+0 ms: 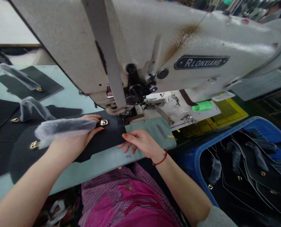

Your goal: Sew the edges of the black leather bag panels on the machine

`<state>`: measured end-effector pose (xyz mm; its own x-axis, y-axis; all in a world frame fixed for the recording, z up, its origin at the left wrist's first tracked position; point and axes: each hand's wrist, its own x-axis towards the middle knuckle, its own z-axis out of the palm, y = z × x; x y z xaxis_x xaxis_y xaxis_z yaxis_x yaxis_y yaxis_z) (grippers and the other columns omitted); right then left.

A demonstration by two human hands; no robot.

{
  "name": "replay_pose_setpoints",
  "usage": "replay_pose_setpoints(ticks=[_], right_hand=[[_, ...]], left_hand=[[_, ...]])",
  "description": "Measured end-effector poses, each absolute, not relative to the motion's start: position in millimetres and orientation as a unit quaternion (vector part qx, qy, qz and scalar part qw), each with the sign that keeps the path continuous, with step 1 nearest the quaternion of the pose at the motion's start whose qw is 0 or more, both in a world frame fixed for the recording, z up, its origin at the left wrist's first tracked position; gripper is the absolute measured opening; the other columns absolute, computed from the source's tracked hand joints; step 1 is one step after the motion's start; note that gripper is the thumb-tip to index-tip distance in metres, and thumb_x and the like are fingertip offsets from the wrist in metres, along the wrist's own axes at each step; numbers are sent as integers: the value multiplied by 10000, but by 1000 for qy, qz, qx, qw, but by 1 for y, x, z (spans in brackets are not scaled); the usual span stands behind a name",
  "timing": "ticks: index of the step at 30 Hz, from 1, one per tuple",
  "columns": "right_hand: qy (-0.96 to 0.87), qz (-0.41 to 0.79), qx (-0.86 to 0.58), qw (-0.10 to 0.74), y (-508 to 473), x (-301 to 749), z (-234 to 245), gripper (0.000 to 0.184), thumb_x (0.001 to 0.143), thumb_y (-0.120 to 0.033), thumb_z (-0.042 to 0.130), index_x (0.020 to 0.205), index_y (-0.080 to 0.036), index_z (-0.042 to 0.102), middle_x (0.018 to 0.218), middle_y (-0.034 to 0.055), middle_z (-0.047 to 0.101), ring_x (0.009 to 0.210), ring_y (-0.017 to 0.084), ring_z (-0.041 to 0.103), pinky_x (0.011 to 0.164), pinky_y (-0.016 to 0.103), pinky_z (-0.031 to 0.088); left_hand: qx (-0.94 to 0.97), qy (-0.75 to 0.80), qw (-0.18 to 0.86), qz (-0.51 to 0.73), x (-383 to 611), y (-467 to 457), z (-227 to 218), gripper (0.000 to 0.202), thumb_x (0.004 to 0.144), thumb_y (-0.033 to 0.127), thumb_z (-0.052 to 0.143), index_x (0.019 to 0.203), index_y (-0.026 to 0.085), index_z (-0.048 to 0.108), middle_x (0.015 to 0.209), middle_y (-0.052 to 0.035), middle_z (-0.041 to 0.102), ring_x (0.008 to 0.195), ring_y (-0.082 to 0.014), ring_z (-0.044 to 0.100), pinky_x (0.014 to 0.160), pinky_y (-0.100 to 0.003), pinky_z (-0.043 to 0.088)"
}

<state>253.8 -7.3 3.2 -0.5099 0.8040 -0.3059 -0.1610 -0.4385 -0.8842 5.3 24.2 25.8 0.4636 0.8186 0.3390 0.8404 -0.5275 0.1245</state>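
A black leather piece (108, 138) with a gold clasp (104, 122) lies on the pale table under the head of a white sewing machine (154, 47). My left hand (80, 138) rests flat on the piece, fingers by the clasp, with a clear plastic wrap (64, 128) lying across it. My right hand (140, 143) presses its fingertips on the piece's right edge, just in front of the needle area (128, 113). Neither hand has its fingers closed around anything.
More black leather pieces with gold clasps (24, 82) lie on the table (67, 97) to the left. A blue crate (244, 164) of finished black pieces stands at the right, a yellow basket (228, 113) behind it. A green thread spool (202, 106) sits on the machine bed.
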Motion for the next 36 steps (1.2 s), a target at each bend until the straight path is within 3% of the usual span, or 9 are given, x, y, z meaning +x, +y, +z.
replay_pose_setpoints(ticks=[6,12,16,21,26,32,36], right_hand=[[-415,764,-371,325,-7,254,3,410,843,-523,658,721,-131,644,831,80,756,604,86,651,424,124,418],[-446,734,-385,339,-11,250,1,414,873,-520,616,720,-137,650,803,68,746,600,96,651,445,148,431],[-517,634,-441,370,-18,244,-8,430,926,-500,550,712,-144,663,667,26,696,551,84,611,483,159,420],[-563,548,-478,393,-22,240,-25,452,955,-471,516,646,-157,614,624,10,645,564,91,595,558,184,435],[-555,564,-474,387,-21,242,-27,445,955,-465,513,642,-160,591,597,4,608,547,96,567,545,192,434],[-532,594,-473,375,-20,243,-24,457,931,-492,540,628,-153,594,564,0,588,509,89,542,518,190,432],[-517,612,-469,372,-19,243,-21,471,917,-513,553,618,-151,594,551,1,586,494,83,530,509,186,429]], left_hand=[[-876,-437,141,-146,7,24,34,438,979,416,401,1141,59,596,1118,-169,669,954,-326,665,874,-402,497],[-880,-437,106,-152,5,24,33,410,980,394,413,1162,66,577,1158,-169,650,1022,-312,645,940,-393,469],[-874,-454,94,-146,0,26,22,413,974,397,438,1189,67,563,1223,-184,633,1073,-308,636,974,-409,468],[-886,-427,79,-162,-9,30,5,332,959,360,492,1090,83,620,1219,-180,657,1144,-270,618,1059,-416,430],[-890,-415,114,-152,-6,24,11,281,961,266,503,1124,74,628,1264,-161,647,1183,-230,596,1135,-400,362],[-899,-398,139,-121,1,22,25,203,948,146,488,1033,109,668,1176,-131,684,1114,-218,614,1128,-386,355],[-897,-414,96,-121,-2,27,21,226,958,186,466,1041,114,663,1180,-111,673,1132,-208,592,1145,-380,330]])
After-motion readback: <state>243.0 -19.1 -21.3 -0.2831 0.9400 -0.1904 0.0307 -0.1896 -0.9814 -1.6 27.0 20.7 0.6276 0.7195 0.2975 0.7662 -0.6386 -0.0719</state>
